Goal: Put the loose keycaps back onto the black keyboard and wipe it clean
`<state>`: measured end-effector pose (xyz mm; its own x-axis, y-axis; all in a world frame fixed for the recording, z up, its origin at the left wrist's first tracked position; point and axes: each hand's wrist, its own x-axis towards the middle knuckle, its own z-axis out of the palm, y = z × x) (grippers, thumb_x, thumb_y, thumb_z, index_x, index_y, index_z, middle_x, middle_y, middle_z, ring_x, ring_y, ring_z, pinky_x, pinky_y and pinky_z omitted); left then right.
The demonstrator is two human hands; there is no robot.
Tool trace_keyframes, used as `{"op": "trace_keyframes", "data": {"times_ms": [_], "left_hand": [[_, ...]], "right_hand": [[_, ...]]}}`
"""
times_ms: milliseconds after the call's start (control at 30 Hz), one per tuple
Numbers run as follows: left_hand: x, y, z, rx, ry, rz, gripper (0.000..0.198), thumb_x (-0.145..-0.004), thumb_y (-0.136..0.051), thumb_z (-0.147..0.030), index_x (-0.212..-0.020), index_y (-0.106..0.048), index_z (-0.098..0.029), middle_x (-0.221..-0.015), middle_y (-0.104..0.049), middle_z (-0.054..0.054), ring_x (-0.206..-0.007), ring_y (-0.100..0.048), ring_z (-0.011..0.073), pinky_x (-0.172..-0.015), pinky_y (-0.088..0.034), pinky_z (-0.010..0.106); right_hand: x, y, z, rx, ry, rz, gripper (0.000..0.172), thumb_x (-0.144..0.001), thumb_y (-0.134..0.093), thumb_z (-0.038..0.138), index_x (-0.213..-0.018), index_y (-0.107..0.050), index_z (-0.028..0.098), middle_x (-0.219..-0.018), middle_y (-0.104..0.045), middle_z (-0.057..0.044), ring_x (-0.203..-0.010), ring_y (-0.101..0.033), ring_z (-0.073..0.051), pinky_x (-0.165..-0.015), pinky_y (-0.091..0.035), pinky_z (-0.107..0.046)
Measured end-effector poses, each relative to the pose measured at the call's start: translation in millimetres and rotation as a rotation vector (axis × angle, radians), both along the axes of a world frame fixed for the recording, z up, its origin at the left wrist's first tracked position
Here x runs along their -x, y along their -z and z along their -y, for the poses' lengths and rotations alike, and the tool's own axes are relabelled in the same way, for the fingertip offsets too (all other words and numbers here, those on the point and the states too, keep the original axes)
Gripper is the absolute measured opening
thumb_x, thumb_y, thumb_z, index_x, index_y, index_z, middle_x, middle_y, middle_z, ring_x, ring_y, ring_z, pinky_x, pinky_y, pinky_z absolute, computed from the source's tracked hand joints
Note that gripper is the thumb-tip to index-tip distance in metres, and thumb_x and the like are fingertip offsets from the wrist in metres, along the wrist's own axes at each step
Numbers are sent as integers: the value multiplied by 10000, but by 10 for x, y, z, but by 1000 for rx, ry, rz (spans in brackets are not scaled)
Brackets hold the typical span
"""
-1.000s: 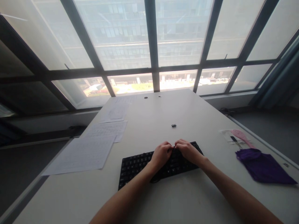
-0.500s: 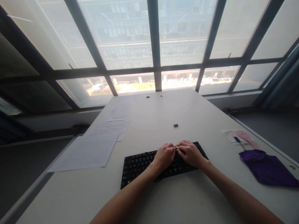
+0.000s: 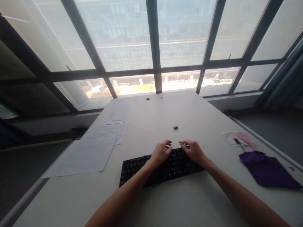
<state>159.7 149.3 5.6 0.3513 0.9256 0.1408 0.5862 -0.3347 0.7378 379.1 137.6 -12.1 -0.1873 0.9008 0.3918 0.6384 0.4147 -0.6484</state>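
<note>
A black keyboard (image 3: 174, 165) lies at a slant on the white table, with both my hands over its far edge. My left hand (image 3: 162, 150) hovers over the middle of that edge, fingers loosely bent and apart from the thumb, nothing visible in them. To its right, my right hand (image 3: 193, 150) is above the keys, thumb and forefinger stretched toward the left hand with a narrow gap between them. I see nothing held there, though the fingertips are small and dim. Beyond the hands sit small black pieces (image 3: 175, 127), perhaps keycaps. A bit of thin black cable (image 3: 155, 184) shows at the keyboard's near edge.
Printed sheets of paper (image 3: 82, 157) overlap along the table's left side. On the right are a purple cloth pouch (image 3: 267, 168), a pink round-headed object (image 3: 243, 137) and a dark-handled tool (image 3: 237, 141) by a clear wrapper. Large windows stand behind the white table (image 3: 151, 116).
My hands have moved apart; their fingertips were together around something tiny and dark at the keyboard's far edge. The whole view has shifted slightly.
</note>
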Motion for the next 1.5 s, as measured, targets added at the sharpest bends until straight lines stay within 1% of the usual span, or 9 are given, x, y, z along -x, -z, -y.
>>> {"op": "trace_keyframes", "data": {"times_ms": [100,267,367,533,667,800,933,1033,1500], "left_hand": [[-36,-90,-409,13,-56,-75,215,-904,-702,-212,-1109,-740,-158,-1015,-789,80,-880,-754,196,-822,-577,282],[-339,-117,-1070,-34,-137,-146,290,-896,-713,-177,-1183,-742,-155,-1114,-777,107,-964,-743,211,-942,-542,307],[-552,-27,-1277,-49,-152,-185,292,-882,-720,-173,-1171,-763,-173,-1155,-768,112,-1036,-724,227,-996,-512,318],[-699,46,-1378,-37,-163,-222,186,-891,-673,-169,-1001,-822,-186,-1075,-786,135,-1084,-712,264,-986,-506,339],[-600,-12,-1226,-27,-151,-197,142,-870,-704,-205,-936,-829,-199,-985,-801,113,-996,-736,248,-937,-525,327],[-436,-63,-773,-5,-85,-115,156,-867,-717,-231,-976,-826,-207,-927,-810,65,-860,-752,196,-817,-555,273],[-362,-105,-271,27,9,-27,152,-845,-727,-228,-952,-834,-224,-895,-815,19,-815,-749,165,-771,-548,234],[-378,-116,-63,34,59,42,165,-822,-698,-171,-884,-843,-219,-860,-812,18,-815,-745,171,-787,-535,244],[-431,69,47,-141,72,-1,138,-847,-702,-165,-827,-828,-218,-895,-772,41,-781,-697,169,-762,-509,257]], "right_hand": [[-88,2,-395,45,141,41,225,-952,-602,219,-1114,-753,180,-1042,-780,-80,-833,-727,-205,-850,-550,-328],[-49,7,-1070,106,208,209,292,-894,-644,110,-1169,-729,158,-1225,-724,-125,-1005,-708,-227,-970,-497,-335],[38,26,-1307,129,169,243,271,-883,-643,83,-1112,-758,170,-1231,-728,-132,-1132,-676,-256,-999,-475,-326],[105,26,-1435,169,126,273,234,-865,-610,54,-878,-802,188,-1019,-788,-125,-1033,-712,-257,-927,-490,-306],[37,-23,-1288,167,126,203,177,-828,-660,76,-844,-798,186,-913,-794,-102,-909,-725,-229,-853,-509,-290],[-93,-24,-873,158,112,90,108,-831,-706,186,-901,-787,171,-805,-768,-62,-756,-705,-191,-729,-526,-272],[-229,26,-378,141,-40,-144,91,-822,-704,238,-862,-772,191,-809,-756,-39,-759,-690,-188,-733,-535,-286],[-298,43,-123,144,-154,-268,94,-823,-686,225,-849,-775,213,-880,-763,-42,-834,-697,-203,-804,-539,-318],[-265,135,-20,53,-158,-245,125,-854,-670,195,-802,-778,230,-908,-767,-42,-863,-705,-202,-839,-530,-323]]}}
